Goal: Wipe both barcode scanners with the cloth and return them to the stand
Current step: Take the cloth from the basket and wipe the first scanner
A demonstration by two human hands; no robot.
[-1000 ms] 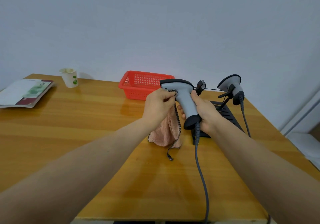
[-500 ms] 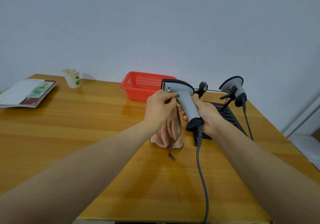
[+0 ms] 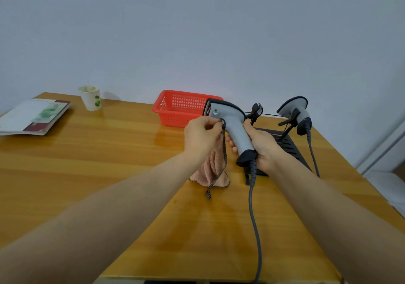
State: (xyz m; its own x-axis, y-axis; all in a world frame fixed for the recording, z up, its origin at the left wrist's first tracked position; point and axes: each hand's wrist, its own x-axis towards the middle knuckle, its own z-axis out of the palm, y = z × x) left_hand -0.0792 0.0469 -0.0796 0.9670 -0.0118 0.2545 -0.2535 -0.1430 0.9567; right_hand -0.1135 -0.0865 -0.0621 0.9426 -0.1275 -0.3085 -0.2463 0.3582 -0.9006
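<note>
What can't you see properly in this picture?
All in the head view:
- cloth: upper part hidden behind the left hand gripping it.
- held scanner: handle partly covered by the right hand.
- cable: cut off at the bottom edge.
- booklet: print too small; left edge crops it.

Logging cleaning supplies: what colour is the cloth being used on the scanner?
The cloth is pale pink, seen best in the head view.

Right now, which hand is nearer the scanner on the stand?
Right. The right hand, gripping the held scanner, sits just left of the docked scanner; the left hand, holding the cloth, is farther left.
</note>
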